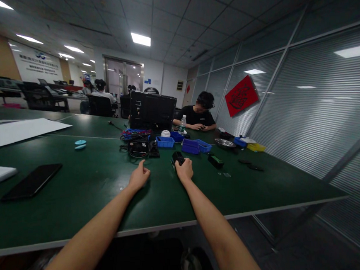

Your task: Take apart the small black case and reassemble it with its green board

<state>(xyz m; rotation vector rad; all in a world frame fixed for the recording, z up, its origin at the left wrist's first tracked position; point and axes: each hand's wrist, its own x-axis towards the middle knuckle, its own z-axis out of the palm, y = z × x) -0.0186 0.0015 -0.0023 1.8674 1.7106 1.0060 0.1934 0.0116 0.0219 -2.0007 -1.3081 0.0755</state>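
My right hand (184, 170) is closed around a small black device (177, 157) that rests on the green table (87, 188). My left hand (139, 177) lies on the table a little to the left, fingers curled under and the thumb sticking up; nothing shows in it. Just beyond it sit a black fan-like part with cables (139, 148) and a bundle of coloured wires (134, 134). Several blue bins (164, 142) stand behind the device.
A black computer case (151, 109) stands at the back. A black phone (31, 181) and white sheets (14, 132) lie left. A small black box (215, 161), a metal dish (225, 143) and a yellow tray (256, 147) lie right. A person in black sits across.
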